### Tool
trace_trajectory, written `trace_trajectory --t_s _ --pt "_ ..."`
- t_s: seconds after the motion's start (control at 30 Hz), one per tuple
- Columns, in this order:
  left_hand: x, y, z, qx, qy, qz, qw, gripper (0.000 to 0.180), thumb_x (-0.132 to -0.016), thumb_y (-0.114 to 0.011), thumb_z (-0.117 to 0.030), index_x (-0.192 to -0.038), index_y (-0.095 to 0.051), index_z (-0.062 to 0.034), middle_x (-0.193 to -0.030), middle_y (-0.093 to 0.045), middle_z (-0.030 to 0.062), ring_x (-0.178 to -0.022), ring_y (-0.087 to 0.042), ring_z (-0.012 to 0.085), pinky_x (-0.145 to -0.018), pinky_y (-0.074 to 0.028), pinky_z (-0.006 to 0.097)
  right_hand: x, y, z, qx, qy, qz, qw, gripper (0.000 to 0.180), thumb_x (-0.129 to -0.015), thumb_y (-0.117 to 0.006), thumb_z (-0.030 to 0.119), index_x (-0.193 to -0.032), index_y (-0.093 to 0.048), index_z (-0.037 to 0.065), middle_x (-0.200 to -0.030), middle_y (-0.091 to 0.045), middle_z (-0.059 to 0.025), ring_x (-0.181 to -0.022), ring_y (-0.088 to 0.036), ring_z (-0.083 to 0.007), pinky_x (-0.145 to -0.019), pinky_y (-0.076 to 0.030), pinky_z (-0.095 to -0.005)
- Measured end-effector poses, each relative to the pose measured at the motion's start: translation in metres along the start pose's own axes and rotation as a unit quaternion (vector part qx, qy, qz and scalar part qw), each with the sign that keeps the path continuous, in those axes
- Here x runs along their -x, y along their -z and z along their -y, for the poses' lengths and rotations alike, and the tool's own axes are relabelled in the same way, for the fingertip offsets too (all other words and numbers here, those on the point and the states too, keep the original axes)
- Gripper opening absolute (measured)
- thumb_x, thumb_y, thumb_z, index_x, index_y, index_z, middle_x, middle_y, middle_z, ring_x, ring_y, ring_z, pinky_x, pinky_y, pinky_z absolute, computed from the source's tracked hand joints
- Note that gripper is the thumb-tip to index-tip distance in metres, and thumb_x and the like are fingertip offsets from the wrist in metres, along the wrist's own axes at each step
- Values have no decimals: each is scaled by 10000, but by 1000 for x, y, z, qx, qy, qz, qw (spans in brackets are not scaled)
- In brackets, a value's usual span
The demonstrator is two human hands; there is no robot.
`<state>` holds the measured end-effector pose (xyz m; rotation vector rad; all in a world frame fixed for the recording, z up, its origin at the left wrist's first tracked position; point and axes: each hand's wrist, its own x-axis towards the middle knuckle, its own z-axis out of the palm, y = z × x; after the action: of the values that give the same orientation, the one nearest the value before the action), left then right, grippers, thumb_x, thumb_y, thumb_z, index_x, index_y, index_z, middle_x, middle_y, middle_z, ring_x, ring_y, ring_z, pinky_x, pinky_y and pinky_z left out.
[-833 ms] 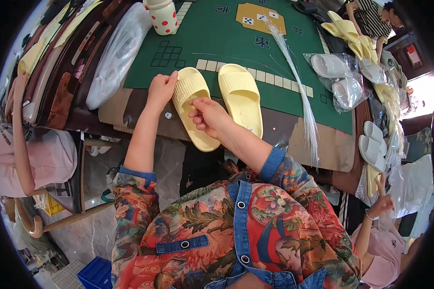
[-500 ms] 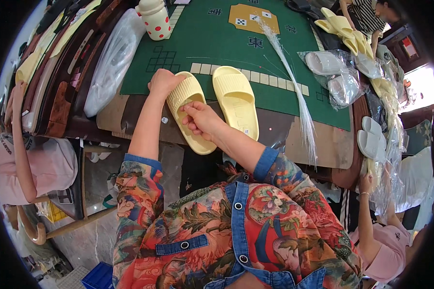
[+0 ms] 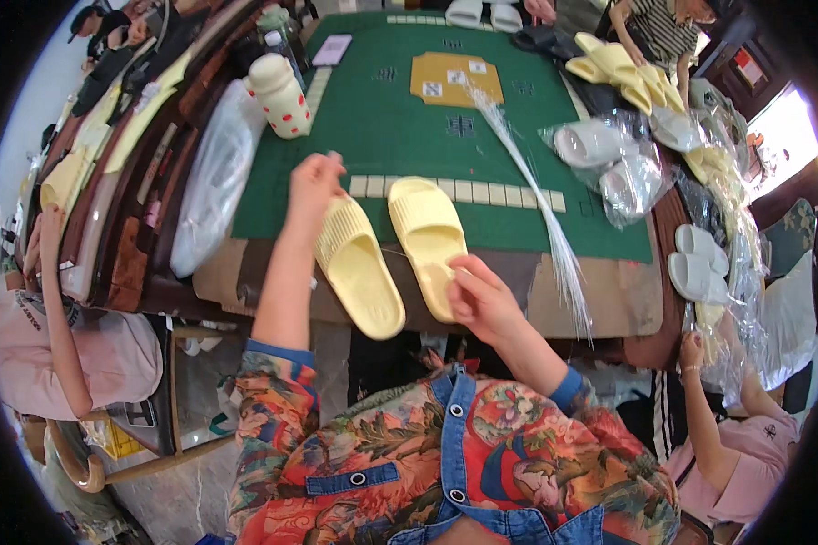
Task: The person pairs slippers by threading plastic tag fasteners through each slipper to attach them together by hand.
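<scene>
Two pale yellow slippers lie side by side at the near edge of the green table mat (image 3: 382, 118). My left hand (image 3: 314, 186) grips the toe end of the left yellow slipper (image 3: 364, 272). My right hand (image 3: 482, 295) is at the heel side of the right yellow slipper (image 3: 427, 236), with its fingers pinched together. A thin clear strand (image 3: 409, 256) seems to run from those fingers across to the left slipper.
A bundle of clear plastic strands (image 3: 536, 200) lies right of the slippers. A white dotted bottle (image 3: 282, 95) stands at the back left. Bagged white slippers (image 3: 600, 145) and white slippers (image 3: 700, 263) lie right, more yellow slippers (image 3: 618, 68) behind. Other people sit left (image 3: 64, 345) and right (image 3: 745, 436).
My right hand has left the middle of the left slipper and moved right to the right slipper's heel side. My left hand stays on the left slipper's toe.
</scene>
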<state>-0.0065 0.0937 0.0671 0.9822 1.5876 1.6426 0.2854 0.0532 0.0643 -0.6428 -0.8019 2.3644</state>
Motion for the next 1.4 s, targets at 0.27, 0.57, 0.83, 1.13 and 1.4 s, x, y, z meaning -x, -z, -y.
trace_trajectory --t_s 0.27,0.57,0.83,1.13,1.4 --pt "25 -65 21 -300 -145 178 926 262 -851 -496 -265 -781 -529 -15 -753 -563 192 -742 -542 374 -655 -426 440 17 -4 21 29 141 3 990 212 -916 -419 122 -1112 -452 49 -1027 -591 -83 -859 -553 -137 -621 -450 -233" --pt "25 -56 12 -306 -108 249 912 276 -869 -475 -262 -762 -520 -12 -669 -592 133 -663 -577 310 -605 -438 394 -18 16 -17 323 172 -45 930 212 -916 -457 208 -991 -566 42 -758 -533 -8 -711 -511 -70 -591 -429 -189" --pt "36 -58 10 -330 -110 275 896 292 -871 -477 -275 -742 -522 -18 -653 -589 124 -654 -579 295 -591 -432 384 -34 -5 -41 137 -88 -75 984 181 -923 -427 215 -847 -511 73 -671 -472 8 -539 -423 -92 -478 -355 -215" --pt "35 -56 12 -244 -75 292 922 284 -866 -500 -249 -732 -526 0 -616 -573 123 -569 -578 216 -552 -446 330 -66 -22 -63 55 69 -216 972 100 -812 -423 -39 -838 -504 15 -627 -505 -61 -471 -449 -141 -396 -354 -256" --pt "23 -56 29 -158 4 365 918 289 -875 -507 -257 -719 -555 -18 -676 -570 16 -619 -479 91 -574 -400 254 -90 -30 -58 -72 99 -343 931 187 -801 -421 -36 -936 -522 44 -735 -545 -52 -494 -451 -121 -399 -345 -229"
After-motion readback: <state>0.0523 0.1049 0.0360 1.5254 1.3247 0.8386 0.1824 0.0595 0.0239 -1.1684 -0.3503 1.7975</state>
